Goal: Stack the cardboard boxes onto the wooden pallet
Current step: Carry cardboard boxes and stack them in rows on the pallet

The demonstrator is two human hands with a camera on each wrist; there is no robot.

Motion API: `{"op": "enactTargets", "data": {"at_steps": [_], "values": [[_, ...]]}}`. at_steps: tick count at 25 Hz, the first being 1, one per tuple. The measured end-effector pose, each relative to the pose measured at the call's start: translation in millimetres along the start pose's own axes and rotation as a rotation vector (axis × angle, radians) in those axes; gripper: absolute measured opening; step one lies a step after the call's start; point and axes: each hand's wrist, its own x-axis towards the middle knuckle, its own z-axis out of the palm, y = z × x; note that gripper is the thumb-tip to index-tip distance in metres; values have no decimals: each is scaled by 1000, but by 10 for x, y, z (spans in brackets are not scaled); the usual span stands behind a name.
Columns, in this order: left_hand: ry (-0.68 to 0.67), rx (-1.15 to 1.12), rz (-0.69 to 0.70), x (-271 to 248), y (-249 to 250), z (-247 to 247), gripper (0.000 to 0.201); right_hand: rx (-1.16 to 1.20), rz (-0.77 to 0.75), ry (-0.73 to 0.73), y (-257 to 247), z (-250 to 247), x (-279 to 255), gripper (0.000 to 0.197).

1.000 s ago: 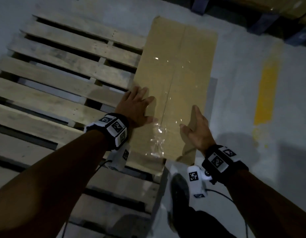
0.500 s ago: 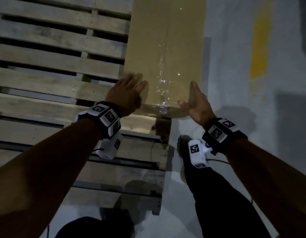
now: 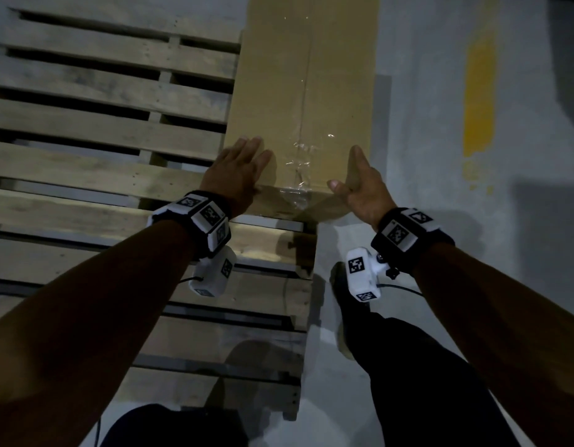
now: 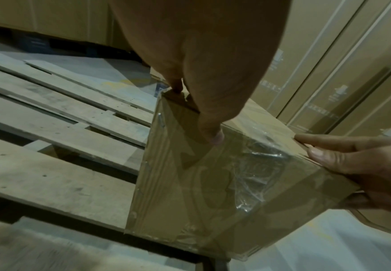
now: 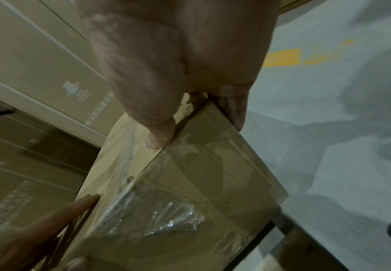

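**Open slats to the left, bare floor to the right, stacked cartons beyond**

A long box (image 3: 306,91) lies along the right edge of a pallet (image 3: 111,130), filling that strip. To its left, the pallet's slats are uncovered, with dark gaps between boards. To its right, the grey floor (image 3: 424,156) lies open, marked by a yellow patch (image 3: 479,98). The left hand (image 3: 237,175) and right hand (image 3: 359,188) occupy the box's near corners. A leg (image 3: 408,366) and shoe stand on the floor beside the pallet's near corner. Tall stacked cartons (image 4: 343,77) wall off the far side.
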Motion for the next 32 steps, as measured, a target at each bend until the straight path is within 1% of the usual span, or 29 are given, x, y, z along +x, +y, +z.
{"op": "enactTargets", "data": {"at_steps": [4, 6, 8, 10, 11, 13, 14, 16, 18, 26, 32], "values": [[-34, -101, -10, 38, -18, -79, 77, -17, 10, -40, -50, -70, 33, 92], [-42, -174, -43, 53, -8, -155, 73, 1, 29, -60, -77, -105, 34, 93], [-25, -231, -159, 100, 9, -238, 71, 23, 45, -64, -115, -144, 39, 91], [20, -300, -324, 178, 5, -280, 66, 60, 47, -36, -164, -183, 76, 86], [37, -371, -399, 223, -9, -280, 66, 75, 43, -21, -190, -203, 110, 84], [41, -574, -508, 334, -37, -272, 73, 100, 35, 5, -230, -241, 221, 84], [37, -663, -534, 379, -38, -264, 79, 114, 34, 13, -241, -252, 264, 85], [41, -735, -554, 453, -22, -259, 87, 135, 31, 24, -246, -249, 325, 87], [51, -725, -551, 473, 4, -260, 89, 131, 35, 33, -250, -235, 334, 87], [48, -770, -534, 503, 93, -223, 90, 63, 46, 41, -176, -310, 317, 88], [70, -767, -550, 527, 89, -184, 89, 82, 48, 32, -154, -317, 335, 88]]}}
